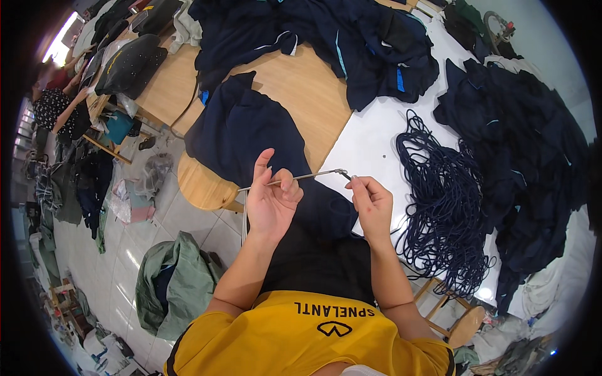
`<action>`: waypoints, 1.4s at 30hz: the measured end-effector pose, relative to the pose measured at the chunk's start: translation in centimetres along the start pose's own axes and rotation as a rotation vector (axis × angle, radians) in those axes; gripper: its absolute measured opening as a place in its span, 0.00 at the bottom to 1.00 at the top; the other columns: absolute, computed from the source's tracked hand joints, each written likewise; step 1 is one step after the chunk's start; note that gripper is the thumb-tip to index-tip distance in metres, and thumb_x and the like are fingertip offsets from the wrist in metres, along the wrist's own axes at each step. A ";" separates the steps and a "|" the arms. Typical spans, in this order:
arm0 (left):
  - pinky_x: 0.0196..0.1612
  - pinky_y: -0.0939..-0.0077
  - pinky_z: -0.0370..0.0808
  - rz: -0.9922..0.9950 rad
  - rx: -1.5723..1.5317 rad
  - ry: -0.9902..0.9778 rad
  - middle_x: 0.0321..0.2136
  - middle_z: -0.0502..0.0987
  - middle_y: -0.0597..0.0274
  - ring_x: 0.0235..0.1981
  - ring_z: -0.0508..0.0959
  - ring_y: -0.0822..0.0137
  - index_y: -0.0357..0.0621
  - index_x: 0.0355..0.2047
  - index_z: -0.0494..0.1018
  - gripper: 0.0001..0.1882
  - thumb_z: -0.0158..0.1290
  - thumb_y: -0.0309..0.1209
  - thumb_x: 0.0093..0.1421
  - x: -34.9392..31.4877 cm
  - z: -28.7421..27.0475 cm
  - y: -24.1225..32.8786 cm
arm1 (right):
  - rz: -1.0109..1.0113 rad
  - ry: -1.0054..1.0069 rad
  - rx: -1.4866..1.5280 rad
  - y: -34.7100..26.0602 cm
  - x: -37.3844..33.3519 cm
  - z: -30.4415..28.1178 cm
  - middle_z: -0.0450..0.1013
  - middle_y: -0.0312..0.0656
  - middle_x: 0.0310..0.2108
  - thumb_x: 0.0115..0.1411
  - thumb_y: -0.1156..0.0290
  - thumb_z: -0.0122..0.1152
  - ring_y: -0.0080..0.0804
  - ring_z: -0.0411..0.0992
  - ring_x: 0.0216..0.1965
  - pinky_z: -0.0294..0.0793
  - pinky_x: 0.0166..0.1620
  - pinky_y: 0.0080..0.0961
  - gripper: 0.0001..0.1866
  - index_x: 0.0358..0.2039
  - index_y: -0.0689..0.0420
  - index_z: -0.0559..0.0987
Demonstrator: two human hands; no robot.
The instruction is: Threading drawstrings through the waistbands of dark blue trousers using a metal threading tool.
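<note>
Left hand (274, 199): gripping slim metal rod (313, 175) | right hand (374, 203): pinching dark cord end (347, 176) at rod tip | right of right hand: tangled navy cords (444, 207)

Yellow shirt (276, 335) on the camera wearer's chest: one row of black capital letters (334, 309), appearing upside down, beside a rounded black outline emblem (334, 328).
</note>
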State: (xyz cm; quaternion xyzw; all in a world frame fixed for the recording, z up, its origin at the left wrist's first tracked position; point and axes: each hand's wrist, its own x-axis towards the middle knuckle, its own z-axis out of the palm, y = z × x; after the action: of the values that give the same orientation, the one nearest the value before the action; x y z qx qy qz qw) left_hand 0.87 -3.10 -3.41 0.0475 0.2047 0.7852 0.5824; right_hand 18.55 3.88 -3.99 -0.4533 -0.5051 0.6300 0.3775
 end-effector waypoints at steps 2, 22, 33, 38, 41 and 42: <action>0.27 0.78 0.59 -0.002 -0.001 -0.011 0.21 0.65 0.64 0.20 0.61 0.72 0.55 0.57 0.59 0.17 0.33 0.32 0.68 -0.1 -0.1 -0.1 | 0.036 -0.026 0.034 -0.5 0.1 0.2 0.64 0.28 0.16 0.66 0.67 0.54 0.11 0.56 0.19 0.51 0.22 0.13 0.14 0.28 0.64 0.78; 0.22 0.82 0.65 -0.191 0.480 -0.211 0.17 0.71 0.60 0.15 0.67 0.74 0.47 0.55 0.60 0.16 0.36 0.32 0.68 -0.4 0.6 -0.3 | -0.059 -0.497 -0.224 0.7 -1.4 0.1 0.77 0.40 0.36 0.60 0.75 0.57 0.26 0.73 0.38 0.70 0.45 0.23 0.27 0.60 0.63 0.64; 0.45 0.75 0.72 0.482 1.388 0.280 0.44 0.78 0.60 0.40 0.77 0.67 0.43 0.50 0.71 0.17 0.47 0.38 0.65 13.1 -9.5 16.3 | -0.662 0.820 -0.110 0.3 -0.4 -16.7 0.63 0.35 0.28 0.69 0.60 0.43 0.22 0.61 0.28 0.64 0.32 0.19 0.14 0.36 0.58 0.66; 0.57 0.64 0.66 0.315 1.708 0.620 0.54 0.69 0.38 0.56 0.69 0.44 0.41 0.65 0.50 0.42 0.51 0.51 0.59 17.5 -16.7 17.2 | -0.332 0.153 -0.222 4.6 4.4 -6.2 0.70 0.43 0.45 0.63 0.66 0.55 0.29 0.70 0.41 0.70 0.47 0.25 0.23 0.56 0.62 0.67; 0.61 0.66 0.61 0.155 1.583 0.586 0.59 0.62 0.34 0.61 0.64 0.49 0.27 0.64 0.47 0.51 0.56 0.54 0.55 17.1 -17.1 14.9 | 0.050 -0.140 -0.325 8.5 6.7 4.7 0.68 0.47 0.40 0.55 0.62 0.67 0.30 0.70 0.36 0.71 0.41 0.25 0.38 0.58 0.67 0.59; 0.59 0.68 0.64 -0.195 1.335 0.336 0.55 0.69 0.43 0.57 0.69 0.55 0.29 0.59 0.60 0.43 0.58 0.51 0.55 16.8 -12.2 12.8 | -0.198 -0.126 -0.531 8.7 7.5 5.8 0.67 0.49 0.41 0.50 0.59 0.71 0.34 0.69 0.38 0.70 0.44 0.27 0.39 0.53 0.69 0.60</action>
State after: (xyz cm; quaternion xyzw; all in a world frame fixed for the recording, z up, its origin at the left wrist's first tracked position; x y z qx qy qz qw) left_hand -19.77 6.33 -12.48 0.2547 0.7344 0.4323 0.4570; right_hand 10.62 7.41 -13.48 -0.4447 -0.7166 0.4626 0.2734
